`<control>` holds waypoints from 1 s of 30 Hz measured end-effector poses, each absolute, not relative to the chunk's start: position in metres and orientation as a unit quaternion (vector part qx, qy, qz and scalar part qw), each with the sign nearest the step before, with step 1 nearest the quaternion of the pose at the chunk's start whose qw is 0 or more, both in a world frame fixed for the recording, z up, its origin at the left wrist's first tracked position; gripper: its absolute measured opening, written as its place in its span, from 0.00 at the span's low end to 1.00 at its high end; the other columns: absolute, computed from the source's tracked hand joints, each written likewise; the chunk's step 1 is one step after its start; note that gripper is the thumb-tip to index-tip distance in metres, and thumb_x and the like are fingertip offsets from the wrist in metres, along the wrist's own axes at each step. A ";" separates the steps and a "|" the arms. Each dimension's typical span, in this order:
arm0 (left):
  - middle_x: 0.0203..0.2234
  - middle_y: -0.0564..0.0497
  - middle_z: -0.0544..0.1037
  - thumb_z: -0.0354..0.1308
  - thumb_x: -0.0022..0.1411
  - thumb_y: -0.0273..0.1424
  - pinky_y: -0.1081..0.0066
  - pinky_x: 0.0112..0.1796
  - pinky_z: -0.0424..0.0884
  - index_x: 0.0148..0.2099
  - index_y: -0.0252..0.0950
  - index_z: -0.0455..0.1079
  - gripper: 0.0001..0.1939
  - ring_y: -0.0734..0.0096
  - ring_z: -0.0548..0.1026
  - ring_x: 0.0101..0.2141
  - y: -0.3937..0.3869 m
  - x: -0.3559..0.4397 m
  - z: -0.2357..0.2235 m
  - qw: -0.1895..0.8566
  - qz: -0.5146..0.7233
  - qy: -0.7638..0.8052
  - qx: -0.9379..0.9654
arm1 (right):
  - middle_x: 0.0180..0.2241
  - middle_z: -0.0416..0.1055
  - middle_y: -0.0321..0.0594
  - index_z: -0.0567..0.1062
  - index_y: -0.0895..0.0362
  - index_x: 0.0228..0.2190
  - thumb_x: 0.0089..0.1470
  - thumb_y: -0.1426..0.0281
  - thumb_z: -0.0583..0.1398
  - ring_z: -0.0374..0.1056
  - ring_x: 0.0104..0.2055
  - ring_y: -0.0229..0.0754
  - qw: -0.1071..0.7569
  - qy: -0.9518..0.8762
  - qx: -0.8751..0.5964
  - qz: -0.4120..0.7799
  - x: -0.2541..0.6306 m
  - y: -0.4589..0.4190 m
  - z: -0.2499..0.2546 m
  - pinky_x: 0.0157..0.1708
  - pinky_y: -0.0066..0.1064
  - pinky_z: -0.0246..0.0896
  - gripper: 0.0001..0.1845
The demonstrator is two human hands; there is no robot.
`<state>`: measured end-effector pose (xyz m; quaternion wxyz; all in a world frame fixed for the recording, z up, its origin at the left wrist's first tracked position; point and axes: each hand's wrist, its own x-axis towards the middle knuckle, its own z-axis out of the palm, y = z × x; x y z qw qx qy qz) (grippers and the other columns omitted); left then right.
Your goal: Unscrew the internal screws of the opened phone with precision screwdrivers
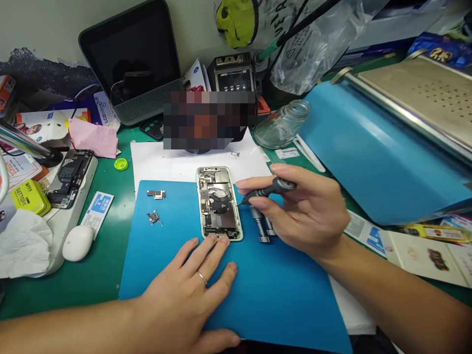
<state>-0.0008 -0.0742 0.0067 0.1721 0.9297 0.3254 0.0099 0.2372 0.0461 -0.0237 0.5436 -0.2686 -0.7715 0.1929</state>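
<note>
1. The opened phone (220, 204) is laid over the far edge of the mat (269, 290).
2. Above the mat, a screwdriver (268, 191) is clamped in the right hand (313, 216).
3. The phone's near end is touched by the left hand (188, 280), fingers spread over the mat.

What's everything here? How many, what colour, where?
table: one, green, underneath
mat: one, blue, on table
opened phone: one, pale frame, mostly on mat
small parts: two, silver and black, mat's left
screwdriver: one, dark, phone's right edge
another opened phone: one, black, left
rounded object: one, white, left of mat
cap: one, lime, near mat's back-left corner
screen: one, black, back left
jar: one, clear, behind mat
large unit: one, blue, right
packets: several, mixed colours, both sides
left hand: one, at phone's bottom
right hand: one, on screwdriver
</note>
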 end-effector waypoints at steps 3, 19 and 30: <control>0.73 0.31 0.43 0.43 0.74 0.56 0.46 0.67 0.52 0.73 0.32 0.53 0.39 0.40 0.44 0.73 -0.074 -0.001 0.007 0.170 0.010 0.326 0.930 | 0.47 0.82 0.33 0.65 0.40 0.63 0.56 0.79 0.67 0.82 0.44 0.47 0.552 -0.765 -0.266 0.198 0.237 0.047 -0.023 0.44 0.40 0.82 0.40; 0.74 0.32 0.42 0.41 0.74 0.57 0.46 0.68 0.51 0.74 0.33 0.51 0.40 0.42 0.42 0.73 -0.075 -0.001 0.008 0.163 0.004 0.331 0.929 | 0.40 0.83 0.36 0.71 0.43 0.59 0.61 0.76 0.64 0.80 0.38 0.46 0.569 -0.758 -0.303 0.100 0.237 0.060 -0.021 0.42 0.42 0.78 0.29; 0.73 0.31 0.43 0.43 0.74 0.55 0.45 0.67 0.51 0.74 0.32 0.52 0.39 0.41 0.43 0.73 -0.075 -0.001 0.006 0.167 0.014 0.324 0.931 | 0.43 0.82 0.35 0.65 0.39 0.63 0.61 0.80 0.61 0.82 0.41 0.45 0.536 -0.782 -0.234 0.216 0.229 0.034 -0.002 0.41 0.38 0.83 0.35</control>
